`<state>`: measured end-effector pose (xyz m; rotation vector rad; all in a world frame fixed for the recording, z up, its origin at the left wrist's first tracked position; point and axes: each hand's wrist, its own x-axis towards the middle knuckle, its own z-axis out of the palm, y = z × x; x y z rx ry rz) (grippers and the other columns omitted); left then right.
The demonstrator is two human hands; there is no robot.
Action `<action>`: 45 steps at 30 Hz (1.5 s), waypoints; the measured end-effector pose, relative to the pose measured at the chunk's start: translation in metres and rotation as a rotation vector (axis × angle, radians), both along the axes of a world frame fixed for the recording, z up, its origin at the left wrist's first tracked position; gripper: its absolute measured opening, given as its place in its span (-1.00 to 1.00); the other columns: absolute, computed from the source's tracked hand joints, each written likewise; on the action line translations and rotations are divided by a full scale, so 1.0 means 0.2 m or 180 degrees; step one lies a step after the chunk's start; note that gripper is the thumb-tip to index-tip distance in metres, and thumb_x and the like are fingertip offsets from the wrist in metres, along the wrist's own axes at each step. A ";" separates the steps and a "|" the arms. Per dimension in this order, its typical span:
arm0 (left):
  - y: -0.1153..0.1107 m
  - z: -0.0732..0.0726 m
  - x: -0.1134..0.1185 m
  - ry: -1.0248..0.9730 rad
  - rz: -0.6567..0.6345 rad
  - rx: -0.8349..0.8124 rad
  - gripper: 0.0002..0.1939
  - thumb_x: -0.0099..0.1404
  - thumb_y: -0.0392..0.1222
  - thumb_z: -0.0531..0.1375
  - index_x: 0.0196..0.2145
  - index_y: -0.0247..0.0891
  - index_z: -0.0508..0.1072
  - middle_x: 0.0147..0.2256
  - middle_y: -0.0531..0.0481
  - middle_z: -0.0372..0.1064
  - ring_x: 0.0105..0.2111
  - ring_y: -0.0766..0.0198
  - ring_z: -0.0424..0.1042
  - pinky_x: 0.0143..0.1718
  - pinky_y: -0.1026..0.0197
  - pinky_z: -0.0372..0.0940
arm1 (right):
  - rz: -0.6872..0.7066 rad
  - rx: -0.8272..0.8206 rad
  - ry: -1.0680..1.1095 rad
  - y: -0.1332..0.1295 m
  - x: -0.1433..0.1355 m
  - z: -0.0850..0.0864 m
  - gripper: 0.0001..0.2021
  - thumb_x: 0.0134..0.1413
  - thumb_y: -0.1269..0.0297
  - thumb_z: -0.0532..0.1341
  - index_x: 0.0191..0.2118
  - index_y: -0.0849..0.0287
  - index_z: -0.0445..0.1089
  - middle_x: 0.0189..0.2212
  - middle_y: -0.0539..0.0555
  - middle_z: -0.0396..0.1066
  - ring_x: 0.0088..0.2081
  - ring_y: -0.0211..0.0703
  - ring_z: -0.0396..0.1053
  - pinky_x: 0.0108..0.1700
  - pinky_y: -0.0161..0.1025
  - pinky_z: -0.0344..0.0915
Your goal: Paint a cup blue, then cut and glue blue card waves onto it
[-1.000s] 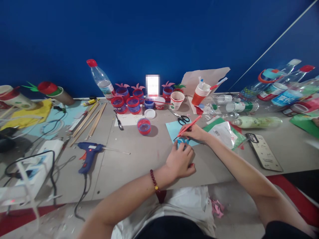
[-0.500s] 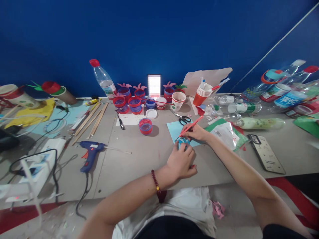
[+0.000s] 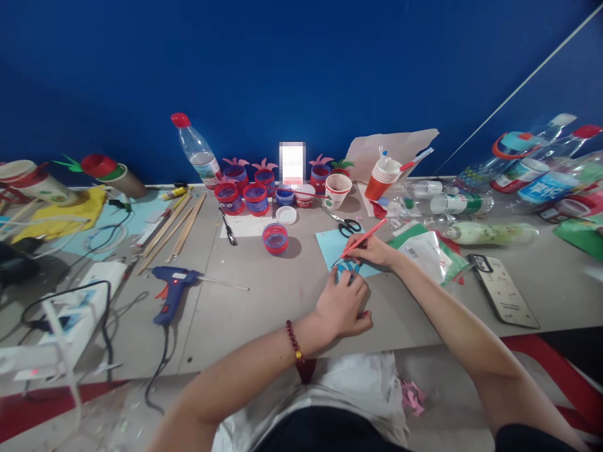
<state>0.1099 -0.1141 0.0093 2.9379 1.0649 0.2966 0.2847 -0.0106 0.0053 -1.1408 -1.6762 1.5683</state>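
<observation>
A red pen (image 3: pixel 365 236) is gripped in my right hand (image 3: pixel 370 251), its tip down on a light blue sheet of paper (image 3: pixel 326 244). My left hand (image 3: pixel 343 302) lies with fingers spread over the sheet's near edge. Under its fingertips is a darker blue cut-out piece (image 3: pixel 347 268), partly covered by the fingers, so its full shape is hidden. The pen tip is close beside that piece and my left index finger. Just beyond the sheet lie black-handled scissors (image 3: pixel 349 226), their blades pointing away to the left.
A blue glue gun (image 3: pixel 174 292) with a cord lies left, near a white power strip (image 3: pixel 87 307). Red and purple cups (image 3: pixel 275 240) and a bottle (image 3: pixel 200 154) stand towards the wall. Plastic bottles (image 3: pixel 461 203) and a phone (image 3: pixel 504 292) are on the right.
The pen's upper end has shifted very slightly to the right. My left hand stays in place on the paper, and the objects around it are unmoved.
</observation>
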 end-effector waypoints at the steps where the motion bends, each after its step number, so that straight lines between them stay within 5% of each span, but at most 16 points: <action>1: 0.00 0.00 0.00 -0.0007 -0.0007 -0.0006 -0.49 0.26 0.14 0.04 -0.06 -0.34 0.39 -0.03 -0.19 0.31 -0.01 -0.05 0.20 0.16 -0.16 0.04 | -0.0004 -0.0009 0.0006 0.00 0.00 0.00 -0.67 -0.14 0.07 0.41 -0.40 0.23 0.40 -0.51 0.03 0.51 -0.61 -0.34 0.29 -0.54 -0.36 0.26; 6: 0.00 0.00 0.00 -0.0010 -0.0021 -0.0009 -0.47 0.26 0.15 0.04 -0.04 -0.35 0.38 -0.02 -0.20 0.31 0.00 -0.06 0.19 0.17 -0.18 0.02 | -0.0044 -0.0027 0.0122 0.00 0.01 0.01 -0.66 -0.16 0.05 0.43 -0.42 0.23 0.41 -0.52 0.04 0.50 -0.61 -0.33 0.31 -0.54 -0.35 0.28; 9: 0.00 -0.01 0.00 0.0013 -0.0027 0.0018 -0.46 0.27 0.16 0.03 -0.03 -0.34 0.37 0.02 -0.23 0.29 0.02 -0.08 0.18 0.16 -0.19 0.01 | -0.0471 0.0203 0.0296 -0.02 0.01 0.02 -0.65 -0.09 -0.01 0.38 -0.38 0.20 0.43 -0.51 0.05 0.51 -0.59 -0.29 0.34 -0.54 -0.32 0.31; 12: 0.00 -0.02 0.00 0.0007 -0.0034 0.0035 -0.46 0.26 0.16 0.03 -0.03 -0.35 0.38 0.03 -0.24 0.29 0.02 -0.08 0.18 0.16 -0.18 0.01 | -0.0891 0.0613 0.0082 -0.07 0.02 0.02 -0.68 0.08 -0.01 0.27 -0.21 0.16 0.47 -0.41 0.09 0.55 -0.37 -0.14 0.50 -0.30 -0.20 0.46; 15: 0.00 -0.01 0.00 0.0012 -0.0075 -0.0003 -0.46 0.25 0.17 0.05 -0.05 -0.35 0.39 0.00 -0.23 0.31 0.00 -0.06 0.20 0.17 -0.18 0.01 | -0.0681 0.0946 -0.0452 -0.13 0.02 -0.02 -0.67 0.20 0.06 0.17 -0.02 0.11 0.44 -0.10 0.14 0.53 -0.04 -0.04 0.48 0.06 -0.07 0.40; 19: 0.01 0.00 -0.01 0.0034 -0.0147 -0.0091 -0.48 0.26 0.16 0.06 -0.04 -0.32 0.40 -0.03 -0.19 0.31 0.02 -0.07 0.19 0.16 -0.18 0.02 | -0.0205 0.1749 -0.1213 -0.16 0.00 -0.09 -0.64 0.22 0.13 0.12 0.08 0.07 0.38 0.15 0.14 0.35 0.18 0.00 0.30 0.24 0.02 0.21; 22: 0.01 0.01 -0.02 0.0050 -0.0163 -0.0130 -0.48 0.27 0.14 0.06 0.00 -0.30 0.38 -0.01 -0.17 0.30 0.04 -0.09 0.18 0.16 -0.18 0.03 | -0.0011 0.2197 -0.1527 -0.16 -0.03 -0.11 -0.64 0.25 0.20 0.08 0.11 0.08 0.35 0.16 0.16 0.33 0.23 0.00 0.23 0.25 0.02 0.20; 31: 0.02 0.03 -0.04 0.0095 -0.0188 -0.0224 -0.44 0.29 0.14 0.04 0.07 -0.34 0.33 0.04 -0.18 0.26 0.07 -0.11 0.16 0.18 -0.17 0.04 | 0.0268 0.2474 -0.2173 -0.12 -0.04 -0.05 -0.57 0.24 0.16 0.12 0.19 0.08 0.23 0.25 0.20 0.20 0.28 0.05 0.14 0.27 0.09 0.15; 45: 0.05 -0.03 -0.11 0.0092 -0.0190 -0.0123 -0.48 0.30 0.12 0.04 0.05 -0.32 0.34 0.03 -0.16 0.26 0.02 -0.03 0.18 0.14 -0.07 0.10 | 0.0295 0.2497 -0.1914 -0.05 -0.09 -0.17 -0.55 0.22 0.24 0.15 0.21 0.12 0.19 0.22 0.24 0.23 0.27 0.08 0.16 0.25 0.12 0.18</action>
